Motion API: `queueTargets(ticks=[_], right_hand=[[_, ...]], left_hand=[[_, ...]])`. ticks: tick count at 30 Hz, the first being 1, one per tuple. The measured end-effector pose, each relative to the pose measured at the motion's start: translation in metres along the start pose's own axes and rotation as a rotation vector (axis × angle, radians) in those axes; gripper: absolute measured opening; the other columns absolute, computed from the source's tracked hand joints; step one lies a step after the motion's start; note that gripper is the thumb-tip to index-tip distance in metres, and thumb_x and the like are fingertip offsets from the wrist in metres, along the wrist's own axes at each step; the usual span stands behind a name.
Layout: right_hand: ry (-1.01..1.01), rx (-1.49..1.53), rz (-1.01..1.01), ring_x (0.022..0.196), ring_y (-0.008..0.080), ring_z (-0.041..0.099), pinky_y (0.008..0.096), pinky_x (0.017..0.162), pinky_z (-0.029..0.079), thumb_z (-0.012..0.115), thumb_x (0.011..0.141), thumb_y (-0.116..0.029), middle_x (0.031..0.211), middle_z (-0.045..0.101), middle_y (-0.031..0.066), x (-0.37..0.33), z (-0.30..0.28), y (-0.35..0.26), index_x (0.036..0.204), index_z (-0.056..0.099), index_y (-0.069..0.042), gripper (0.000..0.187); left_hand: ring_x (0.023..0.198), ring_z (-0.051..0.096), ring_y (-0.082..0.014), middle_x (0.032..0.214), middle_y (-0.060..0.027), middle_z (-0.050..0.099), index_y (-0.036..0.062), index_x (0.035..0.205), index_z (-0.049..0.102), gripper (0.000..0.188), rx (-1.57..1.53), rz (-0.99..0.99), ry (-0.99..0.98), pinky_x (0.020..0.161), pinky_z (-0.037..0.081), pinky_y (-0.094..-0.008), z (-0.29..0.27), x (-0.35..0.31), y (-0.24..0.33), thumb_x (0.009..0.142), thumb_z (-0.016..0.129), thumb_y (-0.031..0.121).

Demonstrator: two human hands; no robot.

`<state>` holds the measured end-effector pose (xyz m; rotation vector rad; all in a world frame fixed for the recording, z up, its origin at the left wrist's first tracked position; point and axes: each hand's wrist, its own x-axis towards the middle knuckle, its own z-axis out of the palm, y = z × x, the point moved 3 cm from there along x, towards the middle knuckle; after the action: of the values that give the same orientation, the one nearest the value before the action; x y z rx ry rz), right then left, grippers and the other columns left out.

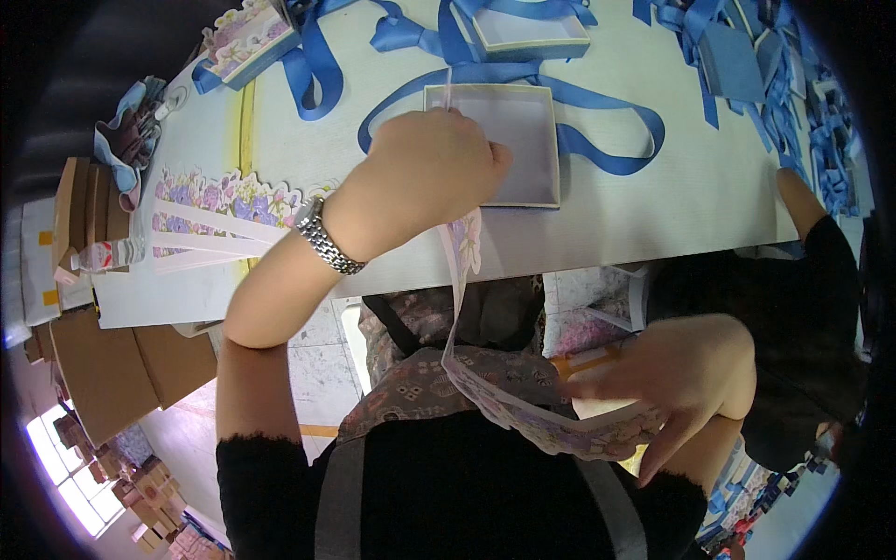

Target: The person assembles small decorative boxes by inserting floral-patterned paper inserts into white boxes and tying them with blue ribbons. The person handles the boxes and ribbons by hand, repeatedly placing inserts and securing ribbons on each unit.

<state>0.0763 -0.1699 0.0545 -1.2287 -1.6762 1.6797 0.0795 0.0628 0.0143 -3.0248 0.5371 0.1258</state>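
Note:
My left hand [431,168], a metal watch on its wrist, is closed over the left side of a shallow blue open box [558,154] with a pale inside. From under it trails a long white paper strip with a purple floral cut-out edge [523,419]; a narrow bit also shows above the knuckles. Its fingertips are hidden. The strip bends down across my lap to my right hand [686,383], which has the far end between thumb and fingers, slightly blurred. A blue ribbon [611,161] loops out from both sides of the box.
Several floral strips [229,210] lie fanned on the white table [392,271] at left. Further back stand a floral-trimmed box [250,47] and another ribboned box [532,35]. Blue ribbons and boxes [733,65] pile up at far right, near another person's arm [801,201]. A plastic bottle [107,254] is at left.

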Motion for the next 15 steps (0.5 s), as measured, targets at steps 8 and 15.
queueTargets(ticks=[8,15], right_hand=[[0.234,-0.734,0.414,0.062,0.0249,0.062,0.0381,0.057,0.049,0.058,0.079,-0.016,0.065,0.061,0.0082,-0.040,-0.028,-0.035,0.097,0.066,-0.011,0.021],[1.020,-1.675,0.462,0.106,0.0264,0.055,0.0367,0.092,0.043,0.061,0.075,-0.009,0.108,0.064,0.0106,0.004,-0.121,-0.006,0.104,0.066,-0.009,0.030]], left_hand=[[0.068,0.061,-0.0350,0.069,-0.0182,0.059,0.0016,0.088,0.056,0.023,-0.568,-0.378,0.012,0.060,0.050,-0.0408,-0.001,-0.010,-0.035,0.087,0.045,0.022],[0.074,0.064,-0.0355,0.079,-0.0217,0.062,0.0019,0.093,0.059,0.035,-0.148,-0.216,-0.198,0.065,0.051,-0.0440,-0.011,-0.012,-0.017,0.092,0.039,0.030]])
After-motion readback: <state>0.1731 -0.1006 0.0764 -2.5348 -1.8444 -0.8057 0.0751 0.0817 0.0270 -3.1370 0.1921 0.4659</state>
